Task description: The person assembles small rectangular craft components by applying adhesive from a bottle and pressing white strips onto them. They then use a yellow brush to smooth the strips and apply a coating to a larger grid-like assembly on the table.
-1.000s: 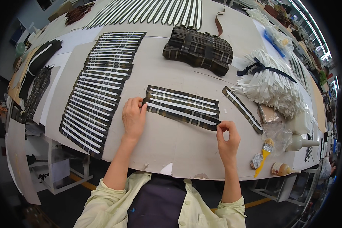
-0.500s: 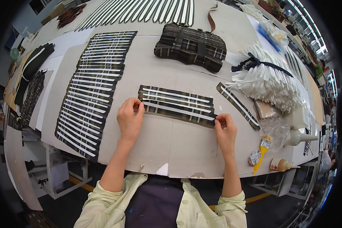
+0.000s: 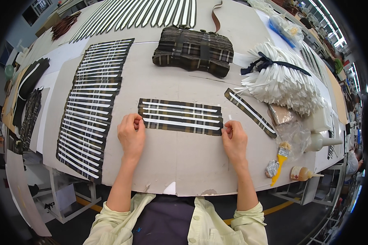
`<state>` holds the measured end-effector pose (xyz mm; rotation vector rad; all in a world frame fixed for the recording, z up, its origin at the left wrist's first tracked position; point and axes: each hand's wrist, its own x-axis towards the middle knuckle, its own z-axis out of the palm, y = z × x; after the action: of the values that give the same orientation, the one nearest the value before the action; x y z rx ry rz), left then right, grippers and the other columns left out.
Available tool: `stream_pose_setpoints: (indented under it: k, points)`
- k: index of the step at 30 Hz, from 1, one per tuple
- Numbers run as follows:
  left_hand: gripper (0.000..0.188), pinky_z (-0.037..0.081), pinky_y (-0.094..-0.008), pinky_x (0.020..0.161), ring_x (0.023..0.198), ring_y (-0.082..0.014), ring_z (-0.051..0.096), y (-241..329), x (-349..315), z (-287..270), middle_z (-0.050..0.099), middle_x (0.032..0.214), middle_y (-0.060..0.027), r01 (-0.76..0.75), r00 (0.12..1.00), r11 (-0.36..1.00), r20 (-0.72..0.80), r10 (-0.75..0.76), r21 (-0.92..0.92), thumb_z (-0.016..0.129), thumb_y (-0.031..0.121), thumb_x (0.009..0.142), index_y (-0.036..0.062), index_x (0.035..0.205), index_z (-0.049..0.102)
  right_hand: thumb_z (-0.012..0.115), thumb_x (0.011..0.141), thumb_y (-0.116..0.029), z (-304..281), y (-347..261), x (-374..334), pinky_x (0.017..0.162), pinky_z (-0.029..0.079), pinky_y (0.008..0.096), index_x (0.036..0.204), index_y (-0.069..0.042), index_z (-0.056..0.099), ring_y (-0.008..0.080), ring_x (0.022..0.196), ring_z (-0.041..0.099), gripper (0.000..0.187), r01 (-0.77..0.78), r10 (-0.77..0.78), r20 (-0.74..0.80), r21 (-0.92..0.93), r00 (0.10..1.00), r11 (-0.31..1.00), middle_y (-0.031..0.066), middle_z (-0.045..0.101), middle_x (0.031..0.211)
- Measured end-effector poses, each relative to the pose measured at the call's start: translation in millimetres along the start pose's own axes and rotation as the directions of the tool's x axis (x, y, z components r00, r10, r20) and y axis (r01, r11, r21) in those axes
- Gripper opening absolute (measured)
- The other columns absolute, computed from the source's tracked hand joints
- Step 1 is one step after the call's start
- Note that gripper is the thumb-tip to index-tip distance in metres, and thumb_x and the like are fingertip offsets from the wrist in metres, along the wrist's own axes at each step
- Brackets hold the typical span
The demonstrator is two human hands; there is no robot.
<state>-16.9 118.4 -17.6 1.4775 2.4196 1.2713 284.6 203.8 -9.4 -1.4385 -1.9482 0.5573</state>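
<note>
Several white strips lie lengthwise across the dark plaid fabric pieces (image 3: pixel 180 126) in front of me. The lowest white strip (image 3: pixel 182 124) runs between my two hands. My left hand (image 3: pixel 131 136) is closed, thumb and forefinger pinched at the strip's left end. My right hand (image 3: pixel 235 142) is closed too, its fingertips at the right end by the fabric's edge. Fingers partly hide both tips of the strip. To the right, apart from my right hand, a single plaid piece (image 3: pixel 243 107) lies slanted with one white strip along it.
A long row of stripped plaid pieces (image 3: pixel 86 110) lies left. A bound plaid stack (image 3: pixel 192 51) stands at the back. Right are a tied bundle of white strips (image 3: pixel 284 83), a yellow-handled brush (image 3: pixel 279 163), a small amber bottle (image 3: pixel 300 173) and a white nozzle bottle (image 3: pixel 319 141).
The lowest strip, held stretched over the fabric before, now lies flat along it. Both hands have lowered slightly with it. The whole view has shifted a little.
</note>
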Motion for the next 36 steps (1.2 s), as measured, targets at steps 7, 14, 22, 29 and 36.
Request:
stream_pose_setpoints:
  k: [7,14,22,29,36]
  points:
    - [0.013,0.047,-0.0316,0.071,0.077,-0.0184,0.058,-8,-3,-2,0.062,0.093,-0.0071,-0.079,0.996,0.996,-0.041,0.08,0.032,0.059,0.01,0.098,0.0014,0.102,0.067,0.068,0.087,-0.004,-61,36,-10,0.065,0.048,0.0329,0.096,-0.002,0.064,0.019,0.068,0.059,0.011,-0.155,0.125,-0.203,-0.139,0.971,0.978,0.0089,0.064,0.084]
    - [0.013,0.048,-0.0306,0.078,0.087,-0.0172,0.057,82,24,-14,0.063,0.098,-0.0074,-0.007,0.999,0.933,0.047,0.026,-0.36,0.061,0.009,0.096,0.0008,0.102,0.068,0.067,0.09,-0.014,-134,99,-19,0.071,0.05,0.0404,0.094,-0.001,0.068,0.0286,0.076,0.064,0.014,-0.369,0.248,-0.433,-0.221,0.867,0.903,0.0139,0.068,0.085]
    - [0.022,0.046,-0.0447,0.087,0.099,-0.0275,0.063,150,51,176,0.069,0.101,-0.0102,-0.208,0.917,0.972,0.325,0.232,-0.105,0.071,0.025,0.085,0.005,0.096,0.071,0.071,0.085,-0.016,-116,136,0,0.076,0.05,0.0448,0.096,-0.002,0.068,0.0345,0.082,0.066,0.019,-0.41,0.266,-0.393,-0.347,0.88,0.843,0.0157,0.069,0.089]
    - [0.012,0.038,-0.0431,0.09,0.102,-0.0261,0.059,174,44,220,0.066,0.098,-0.0072,-0.229,0.939,0.974,0.267,0.218,0.008,0.073,0.02,0.082,0.0086,0.084,0.067,0.07,0.083,-0.001,-107,134,0,0.068,0.05,0.0339,0.102,-0.001,0.064,0.0211,0.07,0.062,0.02,-0.296,0.234,-0.504,-0.044,0.831,0.954,0.0088,0.065,0.081]
    - [0.013,0.054,-0.0348,0.074,0.081,-0.024,0.069,136,67,137,0.072,0.089,-0.0114,0.199,0.941,0.829,0.338,-0.012,-0.522,0.069,0.013,0.083,0.0022,0.089,0.064,0.068,0.09,-0.001,-106,41,21,0.066,0.047,0.0225,0.101,-0.002,0.061,0.0074,0.073,0.055,0.014,-0.178,0.336,-0.368,0.401,0.867,0.899,-0.0007,0.059,0.086]
